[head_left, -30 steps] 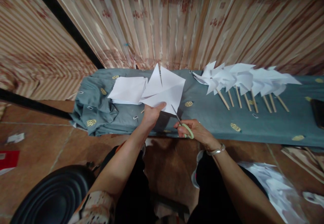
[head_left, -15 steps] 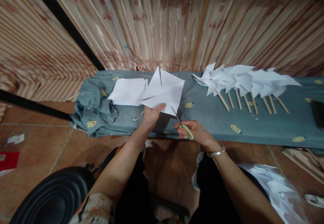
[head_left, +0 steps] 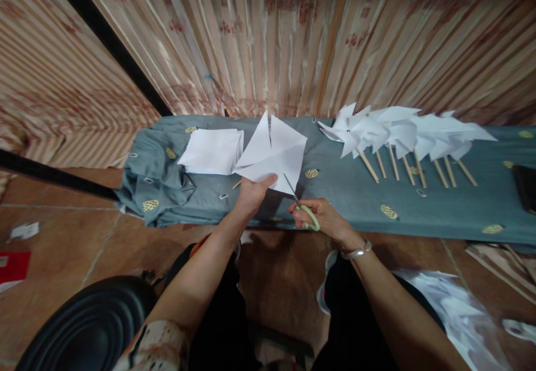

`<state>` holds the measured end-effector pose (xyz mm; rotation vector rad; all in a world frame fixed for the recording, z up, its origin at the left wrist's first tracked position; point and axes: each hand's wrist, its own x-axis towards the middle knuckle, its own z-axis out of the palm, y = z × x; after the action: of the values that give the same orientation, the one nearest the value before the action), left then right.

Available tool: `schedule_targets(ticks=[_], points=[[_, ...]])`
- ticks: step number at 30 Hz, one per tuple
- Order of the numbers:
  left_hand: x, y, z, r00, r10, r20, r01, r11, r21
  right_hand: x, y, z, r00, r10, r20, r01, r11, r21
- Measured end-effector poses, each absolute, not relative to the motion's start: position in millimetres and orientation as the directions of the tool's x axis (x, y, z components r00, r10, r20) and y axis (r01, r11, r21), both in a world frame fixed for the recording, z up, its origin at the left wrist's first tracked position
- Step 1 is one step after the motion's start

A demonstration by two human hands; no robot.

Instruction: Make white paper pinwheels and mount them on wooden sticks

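My left hand grips a square sheet of white paper by its near edge, thumb on top. Slits run into the sheet from its far corner and its left corner. Held in my right hand is a pair of scissors with light green handles. Their blades lie at the sheet's near right corner, one of them over the paper. To the left of the held sheet lies a stack of white paper.
White paper pinwheels on wooden sticks lie in a row on the green cloth-covered bench. A dark object sits at its right end. On the floor are a black round stool and a plastic bag of white paper.
The held sheet has shifted and turned slightly, its near corner a little closer to my right hand. The scissors stay at almost the same spot.
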<state>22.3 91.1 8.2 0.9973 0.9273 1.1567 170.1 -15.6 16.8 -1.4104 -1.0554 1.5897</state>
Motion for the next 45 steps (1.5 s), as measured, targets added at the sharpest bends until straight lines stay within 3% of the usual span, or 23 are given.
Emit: schedule_targets(ticks=[45], points=[[22.7, 83.9, 6.9, 0.176, 0.975, -0.137, -0.191, 0.171, 0.967, 170.0, -13.9, 10.4, -0.078, 0.928, -0.366, 0.009, -0.366, -0.931]])
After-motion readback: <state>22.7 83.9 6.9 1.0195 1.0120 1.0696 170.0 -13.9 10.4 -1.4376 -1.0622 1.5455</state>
